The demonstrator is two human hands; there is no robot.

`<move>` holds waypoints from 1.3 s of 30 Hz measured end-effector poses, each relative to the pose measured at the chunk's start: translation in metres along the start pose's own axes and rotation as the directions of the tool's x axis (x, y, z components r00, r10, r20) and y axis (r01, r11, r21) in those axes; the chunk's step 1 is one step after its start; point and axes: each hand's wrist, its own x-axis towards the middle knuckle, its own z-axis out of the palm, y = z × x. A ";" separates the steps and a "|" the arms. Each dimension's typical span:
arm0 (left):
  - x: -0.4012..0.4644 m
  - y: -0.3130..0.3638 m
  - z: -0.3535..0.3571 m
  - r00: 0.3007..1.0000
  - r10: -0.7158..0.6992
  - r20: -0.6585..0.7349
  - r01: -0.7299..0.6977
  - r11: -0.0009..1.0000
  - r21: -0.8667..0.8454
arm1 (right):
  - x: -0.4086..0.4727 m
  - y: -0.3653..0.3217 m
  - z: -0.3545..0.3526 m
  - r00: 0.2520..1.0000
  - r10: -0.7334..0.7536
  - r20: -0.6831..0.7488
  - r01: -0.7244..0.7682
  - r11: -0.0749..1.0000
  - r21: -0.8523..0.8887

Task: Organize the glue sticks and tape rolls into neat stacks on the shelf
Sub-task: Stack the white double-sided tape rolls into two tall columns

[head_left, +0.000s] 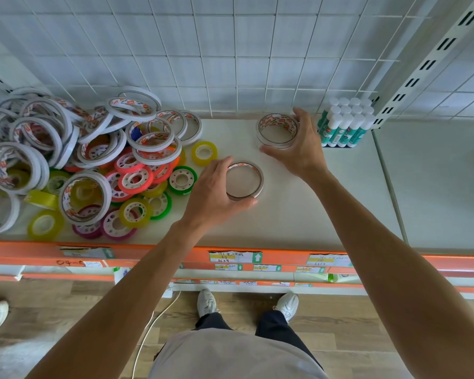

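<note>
Clearly, tape rolls are being sorted at this point. A thin clear tape roll (244, 180) is gripped around its rim by the left hand (216, 191), fingers curled over it, near the middle of the shelf (340, 203); whether it is lifted or resting cannot be told. A short stack of clear tape (277, 129) stands towards the back edge, and it is held by the right hand (301, 147), with thumb and fingers spread around its sides. Just beside that stack, at the back right, a block of upright glue sticks (345, 124) is already grouped. Across the left end of the shelf a loose pile of tape rolls (85, 165) is spread, white double-sided rings mixed with small coloured ones.

The step in hand is judged to be stacking: the thin roll is likely meant for the top of the steadied stack. For that, the roll must be carried over level, centred on the stack and released without the rings below being knocked askew. Most of the pile is not yet sorted.
</note>
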 end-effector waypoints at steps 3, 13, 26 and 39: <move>0.000 0.000 0.000 1.000 0.001 0.001 -0.001 1.000 -0.003 | 0.001 0.002 0.000 1.000 -0.011 0.016 0.012 0.999 -0.029; 0.000 0.000 0.001 1.000 0.005 -0.006 -0.005 1.000 0.004 | -0.004 0.007 -0.007 0.968 -0.242 0.060 0.249 0.958 -0.141; 0.000 -0.002 0.003 1.000 -0.009 -0.005 0.009 1.000 0.005 | -0.001 0.000 -0.009 0.964 -0.226 0.139 0.252 0.944 -0.214; 0.000 -0.002 0.003 1.000 -0.004 0.001 0.004 1.000 0.001 | -0.001 -0.003 -0.022 0.959 -0.201 0.199 0.256 0.916 -0.309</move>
